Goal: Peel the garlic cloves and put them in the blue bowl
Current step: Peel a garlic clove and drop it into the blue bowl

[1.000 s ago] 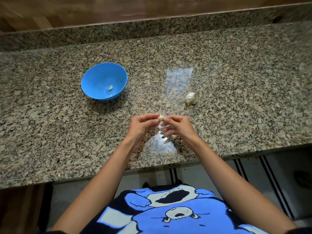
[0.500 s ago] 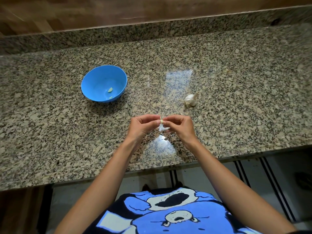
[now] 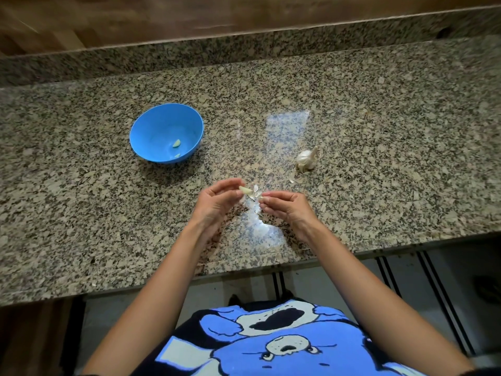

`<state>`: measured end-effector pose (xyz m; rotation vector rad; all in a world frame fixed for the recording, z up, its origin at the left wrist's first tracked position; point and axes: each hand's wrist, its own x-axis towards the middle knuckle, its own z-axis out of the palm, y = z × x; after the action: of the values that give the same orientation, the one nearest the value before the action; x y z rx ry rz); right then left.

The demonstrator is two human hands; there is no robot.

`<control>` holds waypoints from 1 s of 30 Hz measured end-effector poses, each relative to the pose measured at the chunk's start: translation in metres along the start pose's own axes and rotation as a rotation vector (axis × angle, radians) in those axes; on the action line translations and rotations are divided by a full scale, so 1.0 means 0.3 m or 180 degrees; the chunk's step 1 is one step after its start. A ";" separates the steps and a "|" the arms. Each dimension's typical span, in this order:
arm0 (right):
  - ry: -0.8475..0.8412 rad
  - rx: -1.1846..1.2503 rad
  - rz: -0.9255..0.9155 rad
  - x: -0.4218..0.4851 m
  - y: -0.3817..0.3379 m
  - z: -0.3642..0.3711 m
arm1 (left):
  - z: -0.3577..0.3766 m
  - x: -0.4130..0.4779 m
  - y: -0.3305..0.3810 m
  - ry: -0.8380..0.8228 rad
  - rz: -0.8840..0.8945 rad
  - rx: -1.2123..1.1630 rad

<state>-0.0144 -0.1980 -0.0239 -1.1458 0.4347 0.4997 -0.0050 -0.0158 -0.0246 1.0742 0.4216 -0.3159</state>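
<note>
Surroundings: speckled granite bench (image 3: 379,109) with a raised granite strip along its far edge and wood panelling behind; a glossy reflection patch runs from mid-bench to the near edge.
Garlic bulb (image 3: 305,159): lies on the bench right of centre, stalk pointing to the far right, well apart from the bowl; a few skin scraps beside it on the near side.
Peel scraps (image 3: 254,193): a small pale heap on the bench between the two hands, near the front edge.
In the way: nothing stands between the hands and the bowl.
Left hand (image 3: 217,204): fingers curled, thumb and fingertips pinching a pale garlic clove (image 3: 244,189), held above the bench near the front edge.
Right hand (image 3: 287,206): fingers curled, tips pinched together on what looks like a bit of skin; too small to be sure.
Change: half a second ago both hands met on the clove; now they have drawn apart, the clove stays with the left and shows bare.
Blue bowl (image 3: 151,123): on the bench left of centre, upright; holds two peeled cloves (image 3: 176,143) on its near-right inner wall.
</note>
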 end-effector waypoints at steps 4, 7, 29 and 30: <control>0.0504 -0.0011 -0.0030 0.007 0.007 -0.016 | -0.087 0.043 0.012 0.1012 0.0468 0.1044; 0.0775 0.0136 -0.0019 -0.004 0.002 -0.034 | -0.132 0.041 -0.013 0.1306 0.1181 0.3028; 0.1681 0.0664 -0.0479 -0.120 0.051 -0.188 | 0.171 0.163 -0.164 -0.2241 0.2112 0.5367; 0.1656 0.0679 -0.0470 -0.118 0.047 -0.178 | 0.155 0.147 -0.154 -0.2348 0.2182 0.5370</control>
<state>-0.0552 -0.2486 -0.0333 -1.0838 0.8251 0.0154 0.0213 -0.0799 -0.0625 2.4622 -1.1188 -0.3975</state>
